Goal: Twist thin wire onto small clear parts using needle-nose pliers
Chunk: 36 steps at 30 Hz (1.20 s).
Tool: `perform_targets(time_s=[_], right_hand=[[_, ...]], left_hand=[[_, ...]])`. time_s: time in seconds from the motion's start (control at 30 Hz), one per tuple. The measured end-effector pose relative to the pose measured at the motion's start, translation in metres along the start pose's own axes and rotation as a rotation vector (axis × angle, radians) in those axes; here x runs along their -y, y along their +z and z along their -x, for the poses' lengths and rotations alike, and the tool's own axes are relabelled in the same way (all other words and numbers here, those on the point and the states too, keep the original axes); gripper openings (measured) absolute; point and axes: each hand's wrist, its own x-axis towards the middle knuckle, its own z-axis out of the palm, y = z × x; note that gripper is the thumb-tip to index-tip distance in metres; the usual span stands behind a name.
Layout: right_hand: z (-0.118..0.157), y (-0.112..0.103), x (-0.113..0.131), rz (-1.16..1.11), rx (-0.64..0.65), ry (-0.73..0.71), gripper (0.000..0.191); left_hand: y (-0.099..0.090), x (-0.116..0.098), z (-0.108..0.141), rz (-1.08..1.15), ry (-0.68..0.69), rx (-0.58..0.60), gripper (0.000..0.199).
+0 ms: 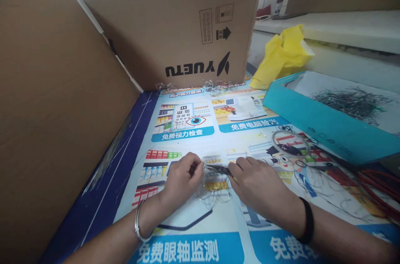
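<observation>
Bright printed poster (218,141) spreads across the middle, and right over it the left hand (184,176) has thumb and finger pinched together on what looks like fine wire (215,197), looping loosely beneath. Right hand (259,180) is closed round dark pliers (220,169), tips up by those fingertips; whether they bite, can't tell. So the wirework is in hand, seemingly partway: there's a big wire heap (353,103) in the blue box (309,110) at right, loose clumps (215,85) at upper centre, and nothing showing which are finished. Red loops (375,189) crowd the lower right, near the right forearm. Yellow bag (281,56) sits behind the box, while tall cardboard (150,26) walls off the top and left.
</observation>
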Motion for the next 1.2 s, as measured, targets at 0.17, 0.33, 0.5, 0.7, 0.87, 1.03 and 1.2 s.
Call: perform_targets(time_s=[0.17, 0.33, 0.5, 0.7, 0.87, 1.03, 1.2], right_hand=[[-0.002, -0.002, 0.002, -0.003, -0.007, 0.007, 0.007], [-0.003, -0.001, 0.003, 0.011, -0.02, 0.014, 0.007], [-0.003, 0.002, 0.005, 0.047, -0.035, 0.001, 0.006], [-0.003, 0.001, 0.01, 0.129, -0.073, -0.01, 0.005], [-0.003, 0.003, 0.011, 0.17, -0.103, -0.023, 0.005], [-0.002, 0.006, 0.01, 0.215, -0.107, -0.049, 0.009], [-0.002, 0.007, 0.007, 0.215, -0.109, -0.09, 0.013]], left_hand=[[0.0, -0.001, -0.001, 0.001, -0.021, -0.001, 0.011], [0.0, -0.001, -0.001, 0.016, -0.028, 0.006, 0.012], [0.0, -0.002, 0.0, 0.018, -0.024, 0.007, 0.012], [0.002, -0.006, 0.003, 0.084, -0.072, 0.022, 0.013], [0.001, -0.007, 0.004, 0.118, -0.084, 0.038, 0.013], [-0.001, -0.008, 0.004, 0.123, -0.131, 0.06, 0.013], [0.0, -0.006, 0.005, 0.135, -0.139, 0.075, 0.014]])
